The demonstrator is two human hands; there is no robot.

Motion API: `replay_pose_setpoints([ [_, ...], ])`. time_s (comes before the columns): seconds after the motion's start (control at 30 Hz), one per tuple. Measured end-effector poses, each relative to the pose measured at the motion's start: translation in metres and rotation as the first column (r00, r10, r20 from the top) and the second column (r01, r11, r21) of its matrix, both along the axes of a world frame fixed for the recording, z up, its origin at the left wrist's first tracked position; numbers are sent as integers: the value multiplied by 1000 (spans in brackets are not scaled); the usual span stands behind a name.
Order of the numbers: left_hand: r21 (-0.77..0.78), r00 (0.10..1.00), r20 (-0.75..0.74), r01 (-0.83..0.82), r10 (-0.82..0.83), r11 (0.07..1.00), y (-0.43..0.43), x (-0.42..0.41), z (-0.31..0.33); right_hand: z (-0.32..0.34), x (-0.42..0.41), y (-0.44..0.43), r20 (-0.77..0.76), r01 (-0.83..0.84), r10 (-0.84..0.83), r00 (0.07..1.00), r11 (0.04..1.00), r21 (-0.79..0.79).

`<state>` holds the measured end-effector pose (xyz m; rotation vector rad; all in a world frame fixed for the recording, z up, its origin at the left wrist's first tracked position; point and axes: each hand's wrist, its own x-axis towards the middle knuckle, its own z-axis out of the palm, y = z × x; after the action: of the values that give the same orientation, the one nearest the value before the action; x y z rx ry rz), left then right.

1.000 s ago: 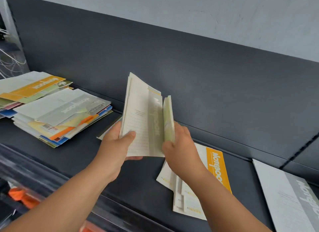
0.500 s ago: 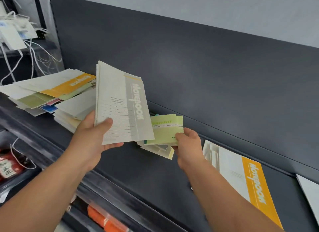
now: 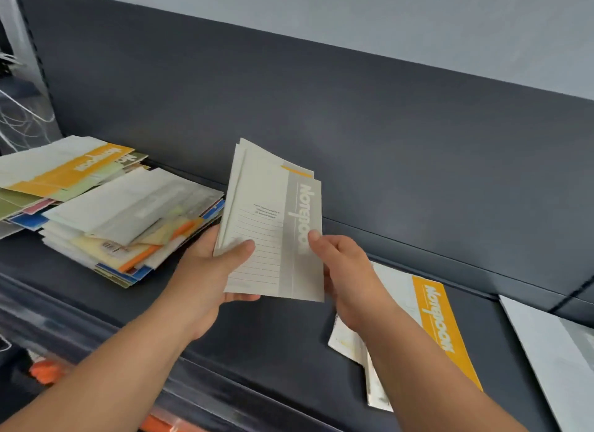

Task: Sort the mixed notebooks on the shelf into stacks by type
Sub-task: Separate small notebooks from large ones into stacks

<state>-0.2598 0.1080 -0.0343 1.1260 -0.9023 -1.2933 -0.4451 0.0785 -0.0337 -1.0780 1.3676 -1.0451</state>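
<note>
Head view: grey notebooks upright, gripped between left hand, right hand.

Grey-band notebooks: small bundle held upright above the shelf, orange edge peeking behind.
Left hand: gripping the bundle's lower left, thumb across the cover.
Right hand: pinching the bundle's right edge.
Mixed pile: just left of the bundle, fanned untidily.
Orange-band stack: farther left, partly under the pile.
Orange-band notebook: lower right of the bundle, lying flat.
Pale grey notebook: far right of the bundle.
</note>
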Motion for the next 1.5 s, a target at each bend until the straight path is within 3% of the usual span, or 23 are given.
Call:
replay_pose_setpoints([
  [0.13, 61, 995, -11, 97, -96, 993, 4, -49, 6, 5, -49, 23, 49, 134, -135, 990, 991, 26],
  [0.37, 30, 978, 70, 196, -198, 980, 17, -120, 5, 3, -131, 64, 150, 277, -295, 944, 952, 129],
  [0.6, 192, 950, 119, 264, -290, 945, 33, -175, -1, -1, -188, 90, -54, 400, -398, 916, 915, 55],
  [0.67, 248, 859, 380, 261, -342, 933, 32, -185, -10, -9, -198, 92, -206, 369, -353, 913, 929, 41],
  [0.7, 274, 721, 591, 240, -360, 931, 31, -188, -16, -15, -201, 91, -323, 327, -293, 900, 943, 55],
  [0.77, 265, 297, 909, 132, -293, 955, 30, -191, -24, -29, -203, 91, -580, 226, -111, 807, 965, 130],
  [0.8, 242, 175, 951, 97, -256, 965, 30, -191, -26, -36, -203, 90, -665, 197, -40, 746, 967, 162],
  [0.83, 240, 137, 959, 82, -249, 967, 30, -192, -29, -43, -203, 90, -719, 189, -7, 695, 966, 174],
  [0.93, 324, 163, 928, 85, -334, 942, 31, -196, -35, -56, -195, 91, -795, 153, 9, 606, 980, 127],
  [1.1, 284, 230, 922, 147, -312, 948, 35, -207, -32, -61, -177, 80, -734, 15, 75, 675, 993, 115],
  [1.2, 242, 264, 922, 178, -283, 954, 37, -202, -32, -57, -175, 77, -735, -75, 139, 664, 990, 119],
  [1.27, 197, 162, 960, 178, -226, 964, 38, -195, -34, -53, -178, 78, -783, -100, 127, 609, 992, 83],
  [1.37, 151, 39, 987, 151, -158, 977, 43, -181, -34, -41, -170, 86, -905, -190, 92, 415, 982, 13],
  [1.5, 76, -89, 994, 169, -62, 983, 54, -149, -26, -27, -141, 95, -972, -312, 57, 230, 950, -18],
])
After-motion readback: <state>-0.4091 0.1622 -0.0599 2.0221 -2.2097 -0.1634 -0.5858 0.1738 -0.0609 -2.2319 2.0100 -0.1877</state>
